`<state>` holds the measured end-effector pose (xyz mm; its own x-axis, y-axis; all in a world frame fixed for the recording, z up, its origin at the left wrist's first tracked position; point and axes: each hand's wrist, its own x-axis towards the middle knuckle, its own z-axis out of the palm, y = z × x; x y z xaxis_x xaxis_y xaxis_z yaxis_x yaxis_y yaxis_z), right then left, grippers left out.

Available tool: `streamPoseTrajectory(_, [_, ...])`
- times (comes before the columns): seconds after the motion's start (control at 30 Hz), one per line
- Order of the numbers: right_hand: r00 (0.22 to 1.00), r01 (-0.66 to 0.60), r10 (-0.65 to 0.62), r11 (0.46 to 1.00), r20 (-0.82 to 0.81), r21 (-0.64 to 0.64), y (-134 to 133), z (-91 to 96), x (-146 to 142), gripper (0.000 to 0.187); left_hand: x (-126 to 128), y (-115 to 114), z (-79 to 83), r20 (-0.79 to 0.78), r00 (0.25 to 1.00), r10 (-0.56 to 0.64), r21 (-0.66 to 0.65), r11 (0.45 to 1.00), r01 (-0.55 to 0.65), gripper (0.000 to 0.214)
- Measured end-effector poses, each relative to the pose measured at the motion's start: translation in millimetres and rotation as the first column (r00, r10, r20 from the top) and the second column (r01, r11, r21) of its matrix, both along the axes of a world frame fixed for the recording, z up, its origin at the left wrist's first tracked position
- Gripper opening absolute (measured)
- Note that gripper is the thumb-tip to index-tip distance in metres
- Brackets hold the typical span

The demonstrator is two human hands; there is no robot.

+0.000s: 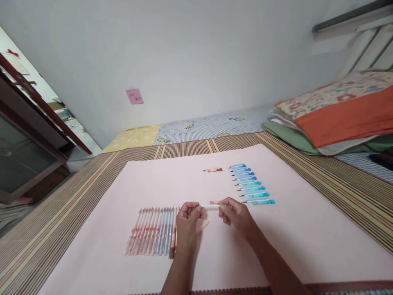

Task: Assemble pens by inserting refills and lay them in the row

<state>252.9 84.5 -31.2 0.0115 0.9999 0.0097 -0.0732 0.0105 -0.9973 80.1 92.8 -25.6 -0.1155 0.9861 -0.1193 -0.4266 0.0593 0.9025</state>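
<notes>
My left hand (188, 217) and my right hand (236, 214) each pinch one end of a slim white pen-like stick (209, 206), held level above the pink sheet (221, 246). Just behind the stick shows a small brown-and-peach piece (214, 202); whether my right fingers touch it I cannot tell. Beside my left wrist stands a row of several clear-barrelled pens (150, 231), side by side with tips pointing away. Brown-ended pens (172, 241) at that row's right end are partly hidden by my left hand. A pale peach piece (203, 224) lies between my hands.
Several blue and turquoise pens (250, 182) lie in a column at the right, dark tips to the left. One brown pen (213, 169) lies near the sheet's far edge. A striped mat (307, 172) lies beneath; folded bedding (340, 110) is piled at far right.
</notes>
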Motion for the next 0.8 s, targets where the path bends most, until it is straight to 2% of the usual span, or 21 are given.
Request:
streamPoseTrajectory(0.2, [0.989,-0.136,0.139,0.989,0.048,-0.06,1.7,-12.1,1.9,0.019,-4.5,-0.2,-4.5,-0.084,0.996,-0.001,0.055,0.998,0.005,0.031])
streamPoseTrajectory(0.27, [0.992,-0.113,0.116,0.992,0.058,-0.05,3.6,-15.5,0.1,0.021,-5.4,-0.1,-1.7,-0.09,0.996,-0.027,0.063,0.998,0.032,0.034])
streamPoseTrajectory(0.37, [0.999,-0.04,0.039,0.998,-0.017,-0.042,6.7,-17.8,-1.6,0.03,-10.3,1.6,6.4,-0.105,0.993,-0.056,0.07,0.996,0.063,0.042])
streamPoseTrajectory(0.43, [0.996,-0.015,0.009,0.998,-0.089,-0.062,7.9,-17.2,-0.6,0.034,-16.7,1.9,11.8,-0.241,0.966,-0.094,0.061,0.992,0.112,0.037])
streamPoseTrajectory(0.47, [0.993,-0.008,-0.001,0.997,-0.121,-0.071,8.2,-16.2,0.6,0.036,-20.3,1.1,13.8,-0.371,0.92,-0.127,0.045,0.987,0.154,0.031])
streamPoseTrajectory(0.5, [0.989,0.002,-0.013,0.997,-0.144,-0.076,8.3,-15.0,2.0,0.038,-23.9,-0.5,15.1,-0.525,0.837,-0.156,0.023,0.98,0.198,0.026])
streamPoseTrajectory(0.57, [0.985,0.029,-0.042,0.996,-0.17,-0.079,8.4,-12.1,5.3,0.041,-29.5,-5.6,15.2,-0.795,0.583,-0.166,-0.011,0.966,0.26,0.019])
streamPoseTrajectory(0.63, [0.983,0.051,-0.064,0.995,-0.174,-0.082,8.4,-9.4,8.2,0.042,-32.1,-11.4,12.8,-0.928,0.349,-0.129,-0.024,0.957,0.291,0.019])
streamPoseTrajectory(0.67, [0.982,0.059,-0.072,0.995,-0.175,-0.081,8.5,-8.3,9.3,0.042,-32.4,-13.7,11.2,-0.956,0.271,-0.115,-0.027,0.952,0.305,0.02])
streamPoseTrajectory(0.73, [0.98,0.073,-0.086,0.994,-0.177,-0.078,8.5,-6.7,10.9,0.041,-31.8,-16.0,8.7,-0.975,0.195,-0.103,-0.032,0.941,0.337,0.021])
streamPoseTrajectory(0.77, [0.98,0.083,-0.095,0.994,-0.177,-0.075,8.4,-6.1,11.5,0.041,-31.4,-15.9,8.1,-0.974,0.203,-0.1,-0.025,0.94,0.341,0.02])
streamPoseTrajectory(0.8, [0.979,0.092,-0.104,0.993,-0.176,-0.07,8.4,-5.5,12.0,0.04,-31.1,-15.0,8.2,-0.965,0.243,-0.101,-0.013,0.941,0.339,0.019])
